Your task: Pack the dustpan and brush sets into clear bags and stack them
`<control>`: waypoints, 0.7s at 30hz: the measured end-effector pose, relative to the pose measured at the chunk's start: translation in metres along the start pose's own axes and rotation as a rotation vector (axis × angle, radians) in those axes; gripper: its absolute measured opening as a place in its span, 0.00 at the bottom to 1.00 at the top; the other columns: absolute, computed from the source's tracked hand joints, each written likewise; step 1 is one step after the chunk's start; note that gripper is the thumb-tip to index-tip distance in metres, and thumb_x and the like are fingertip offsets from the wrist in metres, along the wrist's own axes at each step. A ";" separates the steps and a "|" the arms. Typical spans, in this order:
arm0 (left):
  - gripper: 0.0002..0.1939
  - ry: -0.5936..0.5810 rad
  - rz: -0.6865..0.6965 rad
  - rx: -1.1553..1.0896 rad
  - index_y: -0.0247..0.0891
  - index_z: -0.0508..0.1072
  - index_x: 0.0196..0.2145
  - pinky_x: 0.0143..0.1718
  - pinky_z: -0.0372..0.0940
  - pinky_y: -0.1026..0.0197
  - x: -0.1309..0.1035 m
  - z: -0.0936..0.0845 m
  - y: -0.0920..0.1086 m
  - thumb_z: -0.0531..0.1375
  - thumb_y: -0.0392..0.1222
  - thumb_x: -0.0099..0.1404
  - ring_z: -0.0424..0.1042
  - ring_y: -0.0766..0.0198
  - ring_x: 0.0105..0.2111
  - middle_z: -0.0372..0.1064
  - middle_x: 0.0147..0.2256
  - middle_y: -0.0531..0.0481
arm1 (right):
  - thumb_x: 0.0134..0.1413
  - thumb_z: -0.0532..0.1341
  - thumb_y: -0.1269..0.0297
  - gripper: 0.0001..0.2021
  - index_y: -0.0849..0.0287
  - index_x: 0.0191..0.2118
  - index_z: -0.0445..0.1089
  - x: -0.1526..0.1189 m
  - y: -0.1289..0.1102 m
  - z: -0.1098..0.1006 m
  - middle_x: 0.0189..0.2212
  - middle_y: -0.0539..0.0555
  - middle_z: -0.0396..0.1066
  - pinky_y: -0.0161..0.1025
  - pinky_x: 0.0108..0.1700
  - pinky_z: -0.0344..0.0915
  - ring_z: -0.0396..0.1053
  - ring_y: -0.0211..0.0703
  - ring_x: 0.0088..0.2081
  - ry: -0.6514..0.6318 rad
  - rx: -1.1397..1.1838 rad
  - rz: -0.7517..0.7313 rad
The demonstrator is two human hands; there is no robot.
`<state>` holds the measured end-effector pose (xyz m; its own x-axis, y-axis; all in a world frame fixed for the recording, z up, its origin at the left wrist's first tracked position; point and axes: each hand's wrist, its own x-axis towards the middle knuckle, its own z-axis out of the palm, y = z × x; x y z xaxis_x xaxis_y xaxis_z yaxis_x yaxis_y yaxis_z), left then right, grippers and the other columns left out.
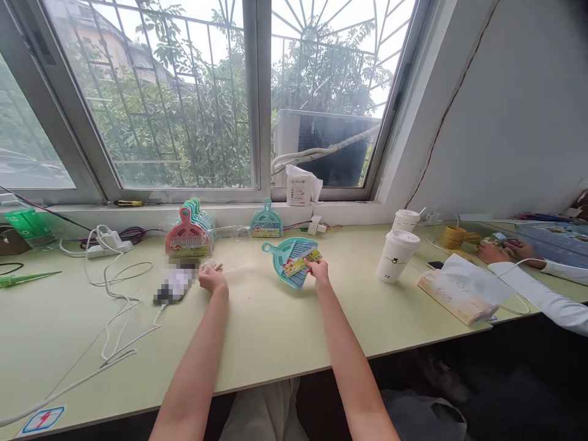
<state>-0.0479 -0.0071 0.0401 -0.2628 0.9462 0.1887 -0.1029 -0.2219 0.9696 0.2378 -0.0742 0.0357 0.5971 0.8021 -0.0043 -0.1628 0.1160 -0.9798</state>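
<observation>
A teal dustpan with a small brush (pixel 279 258) is held over the middle of the table, its handle pointing up and left. My right hand (pixel 318 271) grips its right edge, at a yellow printed card (pixel 298 263) lying across the bristles. My left hand (pixel 212 277) is closed around some clear, thin plastic, beside a blurred-out phone (pixel 177 285). Behind it, several packed dustpan sets, the front one pink (pixel 187 236), stand upright by the wall. One more teal set (pixel 267 222) leans at the sill.
Two white cups (pixel 397 256) and a tissue pack (pixel 459 291) stand to the right. White cables and a power strip (pixel 109 246) lie at left. At far right, another person's hands (pixel 498 251) work near tape rolls (pixel 452 237).
</observation>
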 end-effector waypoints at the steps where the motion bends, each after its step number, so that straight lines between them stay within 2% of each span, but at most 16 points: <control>1: 0.17 0.000 0.038 0.031 0.36 0.68 0.50 0.43 0.69 0.53 0.000 -0.001 0.002 0.57 0.47 0.67 0.71 0.60 0.43 0.68 0.47 0.43 | 0.34 0.70 0.70 0.13 0.57 0.24 0.64 0.003 0.001 -0.003 0.20 0.46 0.70 0.31 0.16 0.53 0.61 0.31 0.16 0.045 0.067 0.053; 3: 0.19 -0.011 0.105 0.085 0.36 0.67 0.52 0.47 0.67 0.50 -0.003 -0.001 0.004 0.57 0.47 0.66 0.68 0.58 0.47 0.65 0.51 0.42 | 0.35 0.70 0.70 0.14 0.56 0.24 0.62 0.005 0.003 -0.006 0.19 0.45 0.68 0.30 0.15 0.52 0.60 0.30 0.16 0.087 0.170 0.146; 5: 0.19 -0.018 0.161 0.133 0.36 0.67 0.53 0.51 0.64 0.47 -0.008 0.004 0.003 0.56 0.47 0.67 0.66 0.54 0.51 0.63 0.53 0.39 | 0.37 0.70 0.69 0.15 0.56 0.25 0.61 0.005 0.005 -0.004 0.19 0.45 0.67 0.29 0.14 0.52 0.60 0.30 0.16 0.060 0.199 0.164; 8: 0.17 -0.056 0.257 0.203 0.39 0.69 0.50 0.56 0.59 0.48 -0.020 0.022 -0.005 0.54 0.46 0.67 0.61 0.51 0.57 0.63 0.53 0.38 | 0.39 0.70 0.69 0.15 0.56 0.25 0.61 0.001 0.007 0.002 0.19 0.45 0.66 0.28 0.14 0.53 0.58 0.28 0.15 0.008 0.247 0.206; 9: 0.16 -0.114 0.317 0.260 0.40 0.70 0.49 0.56 0.58 0.48 -0.024 0.029 -0.010 0.55 0.46 0.66 0.60 0.50 0.57 0.64 0.52 0.38 | 0.40 0.70 0.69 0.14 0.57 0.25 0.61 0.000 0.007 0.004 0.19 0.45 0.66 0.27 0.13 0.53 0.57 0.27 0.15 -0.005 0.262 0.218; 12: 0.11 -0.413 0.518 0.538 0.42 0.73 0.41 0.57 0.56 0.45 -0.033 0.048 -0.028 0.57 0.44 0.62 0.64 0.48 0.53 0.69 0.47 0.39 | 0.40 0.71 0.69 0.14 0.57 0.26 0.62 -0.001 0.007 0.005 0.19 0.45 0.67 0.26 0.13 0.52 0.56 0.26 0.14 -0.026 0.294 0.239; 13: 0.08 -0.465 0.551 0.624 0.42 0.74 0.37 0.58 0.54 0.43 -0.033 0.050 -0.034 0.57 0.42 0.61 0.66 0.48 0.51 0.70 0.45 0.39 | 0.40 0.71 0.69 0.14 0.58 0.26 0.62 -0.001 0.007 0.005 0.20 0.45 0.67 0.26 0.13 0.53 0.55 0.26 0.14 -0.026 0.301 0.242; 14: 0.06 -0.455 0.561 0.684 0.42 0.74 0.33 0.59 0.51 0.41 -0.032 0.050 -0.039 0.57 0.41 0.60 0.67 0.48 0.50 0.71 0.42 0.39 | 0.41 0.71 0.69 0.14 0.58 0.26 0.62 0.000 0.007 0.004 0.20 0.44 0.67 0.26 0.13 0.53 0.55 0.25 0.14 -0.024 0.304 0.244; 15: 0.05 -0.390 0.563 0.727 0.41 0.73 0.30 0.61 0.47 0.39 -0.028 0.047 -0.043 0.57 0.38 0.59 0.67 0.47 0.49 0.72 0.40 0.38 | 0.41 0.71 0.69 0.14 0.58 0.26 0.62 0.001 0.007 0.002 0.20 0.44 0.67 0.26 0.13 0.53 0.55 0.25 0.14 -0.021 0.306 0.247; 18: 0.07 -0.071 0.575 0.773 0.39 0.73 0.27 0.62 0.36 0.36 -0.014 0.029 -0.043 0.55 0.33 0.57 0.63 0.45 0.53 0.71 0.41 0.37 | 0.42 0.71 0.69 0.14 0.58 0.26 0.62 0.003 0.009 0.000 0.18 0.43 0.65 0.26 0.12 0.52 0.55 0.25 0.14 -0.008 0.301 0.255; 20: 0.09 0.048 0.580 0.743 0.39 0.74 0.27 0.62 0.40 0.38 -0.009 0.020 -0.035 0.54 0.33 0.58 0.61 0.46 0.55 0.70 0.45 0.38 | 0.42 0.71 0.70 0.14 0.58 0.27 0.63 0.003 0.012 0.002 0.17 0.42 0.64 0.25 0.12 0.51 0.56 0.25 0.13 -0.008 0.296 0.264; 21: 0.10 0.053 0.571 0.703 0.38 0.74 0.28 0.62 0.45 0.40 -0.009 0.019 -0.030 0.53 0.34 0.59 0.61 0.47 0.54 0.69 0.46 0.38 | 0.41 0.71 0.70 0.14 0.59 0.27 0.63 0.003 0.014 0.004 0.16 0.42 0.63 0.25 0.12 0.51 0.56 0.25 0.13 -0.013 0.294 0.269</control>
<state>-0.0242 -0.0045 0.0124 -0.1399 0.7204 0.6793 0.6616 -0.4423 0.6054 0.2343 -0.0679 0.0226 0.4928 0.8339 -0.2486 -0.5313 0.0622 -0.8449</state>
